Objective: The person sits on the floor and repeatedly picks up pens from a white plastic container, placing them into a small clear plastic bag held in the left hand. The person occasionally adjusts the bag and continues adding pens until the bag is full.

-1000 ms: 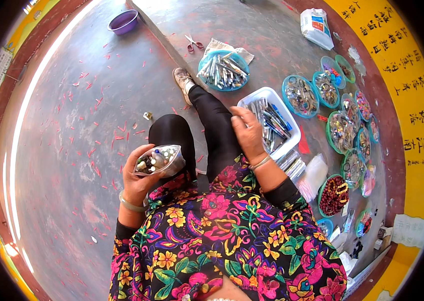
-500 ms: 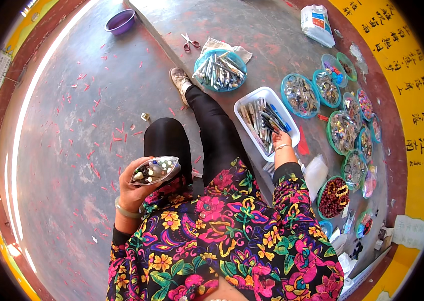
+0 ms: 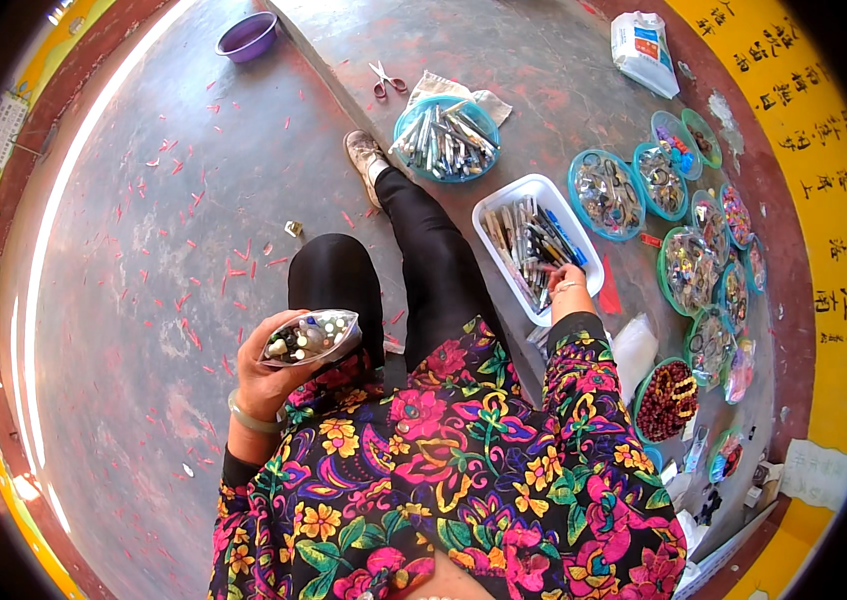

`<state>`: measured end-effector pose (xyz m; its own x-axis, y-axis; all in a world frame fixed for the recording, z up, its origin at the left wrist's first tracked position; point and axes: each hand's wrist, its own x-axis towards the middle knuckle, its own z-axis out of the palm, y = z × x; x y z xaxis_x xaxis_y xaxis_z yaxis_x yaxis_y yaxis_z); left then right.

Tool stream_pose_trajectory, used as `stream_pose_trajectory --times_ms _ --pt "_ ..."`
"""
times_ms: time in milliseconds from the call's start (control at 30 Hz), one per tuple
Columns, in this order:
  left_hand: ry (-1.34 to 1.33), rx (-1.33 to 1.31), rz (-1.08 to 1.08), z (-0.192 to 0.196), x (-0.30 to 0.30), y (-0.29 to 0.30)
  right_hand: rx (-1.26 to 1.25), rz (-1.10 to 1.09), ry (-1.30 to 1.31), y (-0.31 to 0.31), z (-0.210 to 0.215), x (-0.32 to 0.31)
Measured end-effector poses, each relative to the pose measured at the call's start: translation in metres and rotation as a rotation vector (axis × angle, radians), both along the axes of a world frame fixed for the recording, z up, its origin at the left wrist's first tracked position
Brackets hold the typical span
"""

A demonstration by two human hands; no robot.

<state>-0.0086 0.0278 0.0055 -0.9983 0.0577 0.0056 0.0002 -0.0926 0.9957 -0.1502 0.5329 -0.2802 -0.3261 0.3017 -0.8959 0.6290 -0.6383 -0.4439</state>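
Note:
My left hand [image 3: 268, 372] is wrapped round a clear plastic bag [image 3: 343, 345] packed with pens, held above my bent knee. The bag's mouth faces up and several pen ends [image 3: 308, 335] in white, black, green and blue show in it. My right hand [image 3: 568, 282] reaches over the near right rim of a white plastic bin [image 3: 483, 212]. Its fingers are bent down among the pens [image 3: 533, 235] lying in the bin. What they grip, if anything, is too small to make out.
Beyond the white bin stands a turquoise basket of pens [image 3: 448, 140] on a cloth, with scissors [image 3: 385, 80] beside it. Several round baskets of trinkets [image 3: 605, 195] and one of dark red beads [image 3: 663, 400] fill the right side. A purple basin [image 3: 246, 38] sits far left.
The view has shifted slightly, so the floor things sit a little lower and farther right. My right hand stays at the bin's near right side; my left still holds the bag.

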Motion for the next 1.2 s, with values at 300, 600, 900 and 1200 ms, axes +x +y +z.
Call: stream_pose_trajectory --times_ms 300,600,900,1200 --pt "0.024 0.016 -0.008 0.0 -0.001 -0.002 -0.138 -0.067 0.301 -0.018 0.015 0.025" --pt "0.053 0.06 -0.045 -0.001 -0.004 -0.005 0.236 0.237 0.715 -0.089 0.128 0.053" --pt "-0.017 0.155 -0.056 -0.006 0.0 -0.015 0.263 0.39 1.061 -0.159 0.231 0.055" --pt "0.064 0.134 -0.105 -0.004 0.002 -0.021 0.175 0.454 1.476 -0.247 0.332 0.072"
